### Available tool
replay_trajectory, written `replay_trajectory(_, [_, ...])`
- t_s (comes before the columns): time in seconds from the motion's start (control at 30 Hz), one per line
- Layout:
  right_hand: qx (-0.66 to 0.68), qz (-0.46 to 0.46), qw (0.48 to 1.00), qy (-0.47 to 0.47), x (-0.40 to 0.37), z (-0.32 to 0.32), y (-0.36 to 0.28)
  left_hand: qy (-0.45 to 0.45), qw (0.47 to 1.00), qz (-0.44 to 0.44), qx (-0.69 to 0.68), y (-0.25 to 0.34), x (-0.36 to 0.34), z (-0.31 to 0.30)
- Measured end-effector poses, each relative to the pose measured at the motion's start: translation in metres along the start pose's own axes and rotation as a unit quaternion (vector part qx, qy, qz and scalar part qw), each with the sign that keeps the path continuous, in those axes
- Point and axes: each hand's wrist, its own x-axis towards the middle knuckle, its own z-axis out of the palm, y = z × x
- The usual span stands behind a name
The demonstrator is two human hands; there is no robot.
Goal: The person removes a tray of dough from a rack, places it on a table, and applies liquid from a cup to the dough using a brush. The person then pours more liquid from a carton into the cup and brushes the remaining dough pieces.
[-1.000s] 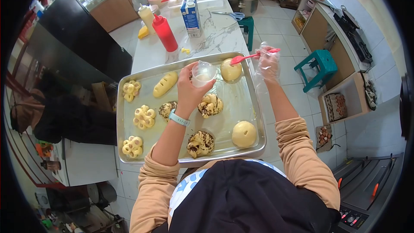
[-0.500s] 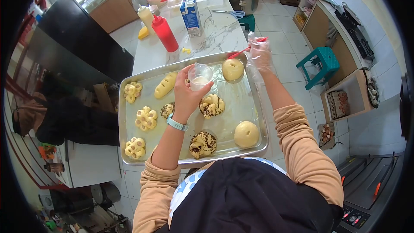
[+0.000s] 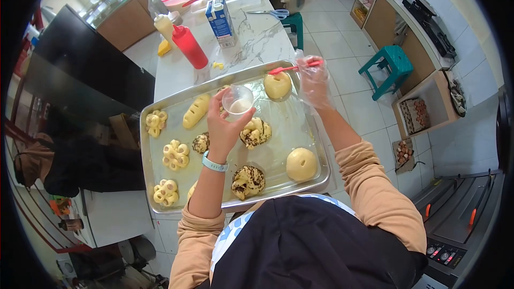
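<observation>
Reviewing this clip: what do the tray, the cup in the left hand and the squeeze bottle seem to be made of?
Tray: metal, probably aluminium, with a dull silvery sheen along its rim.
Cup, in the left hand: thin clear plastic, likely, since the fingers show through its wall.
Squeeze bottle: smooth red plastic, apparently, evenly coloured with a soft gloss.

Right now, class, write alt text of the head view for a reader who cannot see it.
A gloved right hand holds a red brush at a round bun; the bare left hand holds a clear cup over a metal tray of shaped dough.
</observation>
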Motion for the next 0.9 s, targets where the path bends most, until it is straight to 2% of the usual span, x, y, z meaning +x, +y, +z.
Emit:
replay_trajectory(0.13, [0.036,-0.039,0.999,-0.002,-0.020,-0.027,-0.018,0.006,1.000,0.004,0.015,-0.002,-0.008,-0.011])
replay_trajectory(0.2, [0.021,0.050,0.999,-0.003,-0.025,-0.044,-0.028,0.005,1.000,-0.002,0.016,-0.004,-0.012,-0.017])
replay_trajectory(0.33, [-0.057,0.023,0.998,-0.025,-0.018,-0.043,-0.052,-0.002,1.000,-0.015,-0.011,-0.003,-0.013,-0.013])
replay_trajectory(0.4, [0.134,-0.063,0.988,-0.036,-0.007,-0.019,-0.041,-0.009,1.000,-0.010,-0.016,0.000,-0.012,-0.006])
replay_trajectory(0.43, [0.133,-0.067,0.988,-0.032,-0.004,-0.009,-0.035,-0.014,1.000,-0.011,-0.009,0.002,-0.010,-0.002])
replay_trajectory(0.5, [0.015,-0.058,0.996,-0.066,-0.002,0.007,-0.024,-0.021,1.000,-0.009,0.000,0.006,-0.009,0.005])
replay_trajectory(0.53, [0.016,-0.060,0.996,-0.064,0.000,0.009,-0.020,-0.023,1.000,-0.003,-0.005,0.006,-0.009,0.006])
replay_trajectory(0.6, [-0.078,-0.014,0.995,-0.055,0.004,0.015,-0.016,-0.020,1.000,0.007,-0.007,0.009,-0.009,0.003])
replay_trajectory(0.7, [-0.105,0.011,0.994,-0.035,0.004,0.007,-0.024,-0.009,1.000,0.011,-0.015,0.013,-0.015,-0.007])
replay_trajectory(0.73, [-0.039,0.001,0.999,-0.018,0.001,0.006,-0.033,-0.002,1.000,0.011,-0.026,0.010,-0.017,-0.011])
replay_trajectory(0.77, [-0.040,0.001,0.999,-0.020,-0.003,0.003,-0.043,0.005,0.999,0.010,-0.037,0.008,-0.020,-0.015])
replay_trajectory(0.83, [-0.216,-0.056,0.975,-0.021,-0.011,-0.006,-0.062,0.012,0.999,0.005,-0.038,0.004,-0.026,-0.020])
replay_trajectory(0.9, [-0.191,-0.074,0.978,-0.042,-0.022,-0.012,-0.063,0.017,0.999,0.004,-0.041,0.004,-0.030,-0.022])
